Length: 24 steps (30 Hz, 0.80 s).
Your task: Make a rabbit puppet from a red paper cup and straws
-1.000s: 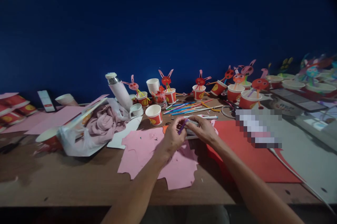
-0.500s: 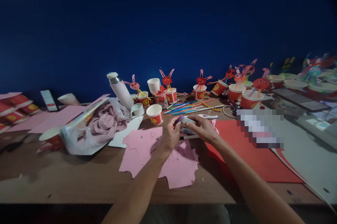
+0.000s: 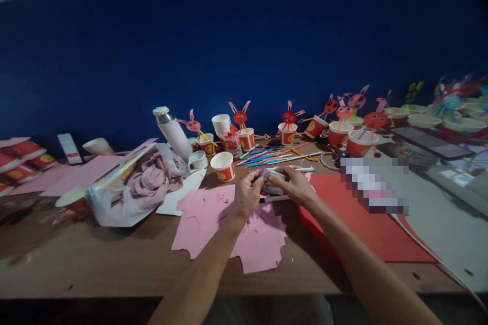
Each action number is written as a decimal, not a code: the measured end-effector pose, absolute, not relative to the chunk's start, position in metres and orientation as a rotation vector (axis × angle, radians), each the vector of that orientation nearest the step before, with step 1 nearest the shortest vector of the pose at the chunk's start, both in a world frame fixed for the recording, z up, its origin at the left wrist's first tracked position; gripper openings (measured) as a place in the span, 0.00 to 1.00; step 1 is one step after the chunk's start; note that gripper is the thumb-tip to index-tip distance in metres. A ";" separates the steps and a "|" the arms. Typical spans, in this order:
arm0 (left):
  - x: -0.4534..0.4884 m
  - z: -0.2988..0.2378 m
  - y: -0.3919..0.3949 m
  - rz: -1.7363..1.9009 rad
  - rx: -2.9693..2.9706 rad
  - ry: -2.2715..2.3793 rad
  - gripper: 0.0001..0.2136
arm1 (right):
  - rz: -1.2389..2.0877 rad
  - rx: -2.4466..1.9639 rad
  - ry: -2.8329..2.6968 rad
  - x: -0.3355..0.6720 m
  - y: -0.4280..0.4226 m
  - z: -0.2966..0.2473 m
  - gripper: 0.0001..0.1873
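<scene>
My left hand [image 3: 247, 197] and my right hand [image 3: 294, 185] meet above the wooden table [image 3: 114, 259], fingers pinched together. Between them is a small purple piece [image 3: 262, 172] held by the left fingertips and a whitish marker-like stick [image 3: 275, 174] under the right fingers. A second marker [image 3: 276, 198] lies just below the hands. Under the left hand lies cut pink paper [image 3: 213, 213]; under the right forearm lies a red sheet [image 3: 366, 228].
Red paper cups with bunny figures [image 3: 288, 126] line the blue wall. Coloured straws [image 3: 274, 156], a red cup [image 3: 223, 166], a white mug [image 3: 197, 160], a flask [image 3: 173, 131] and a plastic bag with pink cloth [image 3: 141, 182] lie behind. A phone [image 3: 69, 148] leans at left.
The purple piece in my left fingers has turned from pointing down to upright near the stick's tip. Both hands stay together at the same spot.
</scene>
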<state>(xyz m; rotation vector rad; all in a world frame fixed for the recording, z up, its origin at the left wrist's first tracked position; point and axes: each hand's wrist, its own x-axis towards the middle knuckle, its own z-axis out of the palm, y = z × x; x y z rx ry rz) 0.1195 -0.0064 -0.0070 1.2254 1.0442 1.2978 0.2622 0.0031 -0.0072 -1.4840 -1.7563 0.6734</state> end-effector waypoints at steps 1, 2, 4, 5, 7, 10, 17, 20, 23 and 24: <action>0.119 -0.008 -0.005 1.267 1.198 1.018 0.13 | 0.672 -1.485 -1.752 0.262 0.004 -0.008 0.22; 0.118 -0.008 -0.004 1.237 1.167 0.991 0.14 | 0.667 -1.490 -1.747 0.262 0.004 -0.009 0.22; 0.116 -0.008 -0.003 1.202 1.110 0.940 0.14 | 0.647 -1.500 -1.739 0.261 0.004 -0.011 0.23; 0.115 -0.008 -0.002 1.197 1.090 0.922 0.14 | 0.635 -1.502 -1.737 0.261 0.004 -0.011 0.23; 0.114 -0.006 -0.002 1.209 1.070 0.906 0.14 | 0.611 -1.497 -1.738 0.260 0.004 -0.011 0.24; 0.114 -0.005 -0.004 1.225 1.070 0.882 0.14 | 0.582 -1.511 -1.738 0.259 0.002 -0.010 0.24; 0.113 -0.003 -0.006 1.186 1.012 0.812 0.14 | 0.573 -1.516 -1.732 0.259 0.000 -0.009 0.23; 0.111 -0.002 -0.006 1.144 0.996 0.766 0.13 | 0.600 -1.491 -1.716 0.259 0.000 -0.009 0.22; 0.110 0.000 -0.006 1.098 0.961 0.739 0.13 | 0.609 -1.464 -1.709 0.259 0.000 -0.009 0.21; 0.109 0.001 -0.006 1.089 0.952 0.725 0.14 | 0.615 -1.454 -1.708 0.258 0.000 -0.009 0.20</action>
